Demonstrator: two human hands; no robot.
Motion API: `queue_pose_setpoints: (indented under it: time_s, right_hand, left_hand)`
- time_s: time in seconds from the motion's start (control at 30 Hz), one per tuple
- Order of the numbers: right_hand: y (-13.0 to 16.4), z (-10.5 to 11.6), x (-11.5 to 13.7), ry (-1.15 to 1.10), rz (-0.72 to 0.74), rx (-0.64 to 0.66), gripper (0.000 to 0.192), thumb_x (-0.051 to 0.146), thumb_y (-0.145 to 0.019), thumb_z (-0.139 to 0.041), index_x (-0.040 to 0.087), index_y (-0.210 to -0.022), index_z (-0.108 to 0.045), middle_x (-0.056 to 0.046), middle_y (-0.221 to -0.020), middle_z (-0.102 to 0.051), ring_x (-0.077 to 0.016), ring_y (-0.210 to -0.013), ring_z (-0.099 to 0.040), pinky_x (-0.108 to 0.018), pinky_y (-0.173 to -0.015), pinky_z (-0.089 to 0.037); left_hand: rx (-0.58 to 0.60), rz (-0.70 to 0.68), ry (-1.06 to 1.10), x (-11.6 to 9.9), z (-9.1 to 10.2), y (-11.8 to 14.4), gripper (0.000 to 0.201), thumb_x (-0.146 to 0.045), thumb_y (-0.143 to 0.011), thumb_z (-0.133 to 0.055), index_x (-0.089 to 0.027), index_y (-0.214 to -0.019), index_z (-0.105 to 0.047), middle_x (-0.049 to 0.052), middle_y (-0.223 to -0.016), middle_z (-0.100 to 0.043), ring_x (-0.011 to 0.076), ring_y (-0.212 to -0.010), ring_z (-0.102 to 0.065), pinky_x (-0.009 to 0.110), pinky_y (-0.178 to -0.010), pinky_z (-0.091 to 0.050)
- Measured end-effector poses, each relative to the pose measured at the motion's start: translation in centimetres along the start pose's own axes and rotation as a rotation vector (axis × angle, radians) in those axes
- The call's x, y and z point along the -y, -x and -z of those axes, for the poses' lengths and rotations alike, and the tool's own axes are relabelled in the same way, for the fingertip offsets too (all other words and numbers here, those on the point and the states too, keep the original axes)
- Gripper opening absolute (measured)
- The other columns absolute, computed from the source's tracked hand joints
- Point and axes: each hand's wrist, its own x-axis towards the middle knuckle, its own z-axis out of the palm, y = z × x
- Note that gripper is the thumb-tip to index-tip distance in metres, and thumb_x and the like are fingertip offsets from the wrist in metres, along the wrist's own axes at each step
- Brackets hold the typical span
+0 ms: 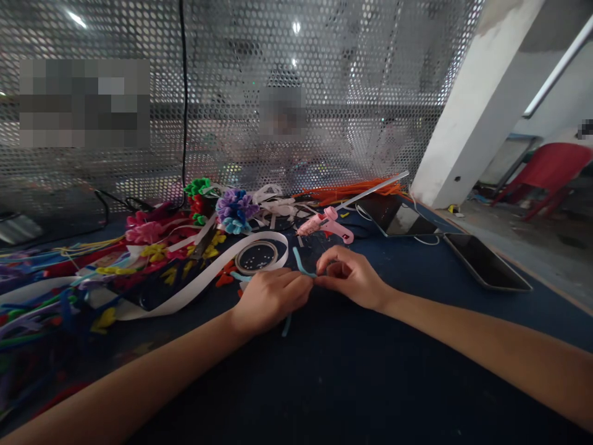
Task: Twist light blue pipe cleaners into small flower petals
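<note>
My left hand [271,296] and my right hand [349,276] meet over the dark blue table [352,371], both pinching a thin light-blue pipe cleaner [300,261]. One end curls up between the hands and another end sticks out below my left hand. A roll of tape [256,257] lies just beyond my left hand. A pink glue gun [324,225] rests farther back, right of centre.
Pipe-cleaner flowers [235,210] and loose coloured stems [41,290] pile up on the left, crossed by a white ribbon [194,285]. Orange stems [356,188] lie at the back. Two dark tablets [486,262] sit at right. A perforated metal screen [324,93] stands behind.
</note>
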Motion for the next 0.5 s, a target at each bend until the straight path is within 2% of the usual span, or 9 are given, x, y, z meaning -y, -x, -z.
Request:
queue_pose_setpoints:
  time_s: [0.07, 0.17, 0.37, 0.5]
  right_hand:
    - [0.14, 0.05, 0.22, 0.152, 0.127, -0.011, 0.003, 0.021, -0.079, -0.060, 0.020, -0.081, -0.061, 0.000, -0.079, -0.059, -0.0090, -0.065, -0.054, -0.023, -0.058, -0.045]
    - [0.24, 0.16, 0.47, 0.281, 0.244, -0.023, 0.011, 0.019, -0.082, -0.055, 0.022, -0.086, -0.065, -0.003, -0.081, -0.063, -0.0134, -0.077, -0.059, -0.028, -0.069, -0.048]
    - [0.34, -0.01, 0.56, 0.403, 0.255, -0.044, 0.016, 0.020, -0.084, -0.053, 0.020, -0.096, -0.063, -0.005, -0.087, -0.062, -0.0152, -0.081, -0.059, -0.031, -0.073, -0.049]
    - [0.34, -0.08, 0.34, 0.464, 0.283, 0.020, 0.021, 0.011, -0.083, -0.048, 0.019, -0.100, -0.059, -0.007, -0.093, -0.058, -0.0163, -0.089, -0.056, -0.033, -0.080, -0.047]
  left_hand:
    - [0.006, 0.058, 0.022, 0.01, -0.13, -0.06, 0.025, -0.018, -0.088, -0.038, -0.016, -0.068, -0.052, -0.002, -0.055, -0.051, 0.0096, -0.048, -0.045, 0.022, -0.044, -0.032]
    - [0.012, 0.121, 0.095, 0.05, -0.28, -0.12, 0.024, -0.020, -0.088, -0.037, -0.015, -0.071, -0.053, -0.001, -0.058, -0.053, 0.0093, -0.050, -0.048, 0.021, -0.046, -0.036]
    - [0.007, 0.193, 0.146, 0.18, -0.56, -0.06, 0.020, -0.020, -0.088, -0.039, -0.015, -0.080, -0.057, 0.000, -0.065, -0.060, 0.0103, -0.056, -0.055, 0.021, -0.051, -0.041]
    - [0.008, 0.238, 0.151, 0.36, -0.75, 0.09, 0.017, -0.021, -0.086, -0.042, -0.015, -0.082, -0.058, 0.000, -0.067, -0.062, 0.0113, -0.057, -0.057, 0.022, -0.051, -0.041]
